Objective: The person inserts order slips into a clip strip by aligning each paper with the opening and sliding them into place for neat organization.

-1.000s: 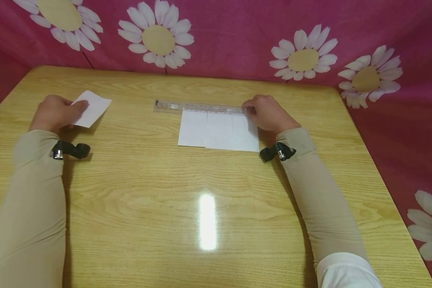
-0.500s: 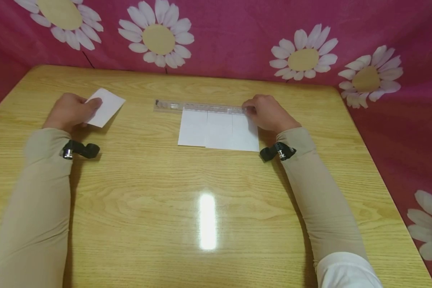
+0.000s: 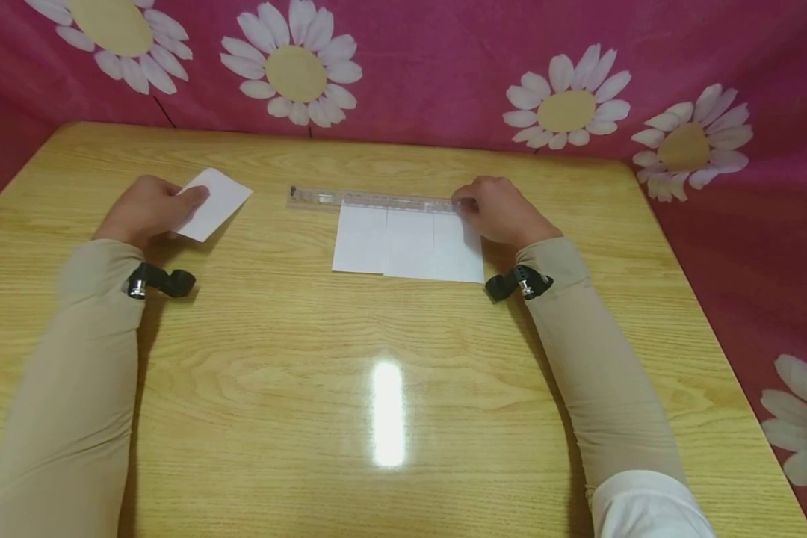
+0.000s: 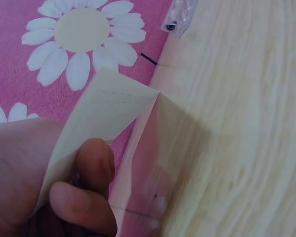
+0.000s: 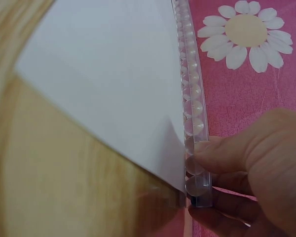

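Note:
My left hand (image 3: 151,209) pinches a white paper card (image 3: 218,198) between thumb and fingers, its far corner raised over the table at left. In the left wrist view the card (image 4: 103,101) bends and casts a shadow on the wood. My right hand (image 3: 501,211) pinches the right end of a narrow clear plastic strip (image 3: 376,200). Up close in the right wrist view, a row of round clear bumps runs along the strip (image 5: 192,98). Several white paper pieces (image 3: 410,243) lie side by side, their far edges along the strip.
The wood-grain table (image 3: 276,373) reaches to a pink cloth (image 3: 430,67) printed with white daisies behind and on the right. A bright light reflection (image 3: 388,415) shows on the tabletop. Dark camera mounts (image 3: 161,282) sit on both wrists.
My left hand has moved to the right with the card, closer to the strip's left end. My right hand, the strip and the laid papers stay where they were.

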Demonstrator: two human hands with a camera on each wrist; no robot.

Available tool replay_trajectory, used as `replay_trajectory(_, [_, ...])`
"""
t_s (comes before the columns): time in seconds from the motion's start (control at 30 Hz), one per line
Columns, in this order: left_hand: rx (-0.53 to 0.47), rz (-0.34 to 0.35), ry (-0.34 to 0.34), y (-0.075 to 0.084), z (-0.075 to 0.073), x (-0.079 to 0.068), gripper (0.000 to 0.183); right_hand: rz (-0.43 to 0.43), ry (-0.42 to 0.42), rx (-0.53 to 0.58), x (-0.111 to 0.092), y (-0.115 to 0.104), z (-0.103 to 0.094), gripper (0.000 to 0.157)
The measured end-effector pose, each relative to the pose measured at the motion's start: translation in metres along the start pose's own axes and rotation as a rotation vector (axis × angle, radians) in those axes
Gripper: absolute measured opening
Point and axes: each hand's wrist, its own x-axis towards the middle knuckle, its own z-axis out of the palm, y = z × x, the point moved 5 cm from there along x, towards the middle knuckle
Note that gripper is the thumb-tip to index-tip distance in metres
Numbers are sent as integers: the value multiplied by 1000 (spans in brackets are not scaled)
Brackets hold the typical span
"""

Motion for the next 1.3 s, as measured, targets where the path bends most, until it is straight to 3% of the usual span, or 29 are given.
replay_trajectory(0.43, [20, 13, -50, 9, 8, 1, 80, 12, -4, 6, 0, 0, 1, 31])
replay_trajectory(0.73, [25, 70, -18, 18, 13, 3, 69, 7, -8, 3, 0, 1, 1, 32])
replay_trajectory(1.3, [14, 99, 5, 28, 20, 5, 70, 24, -27, 17, 0, 2, 2, 33])
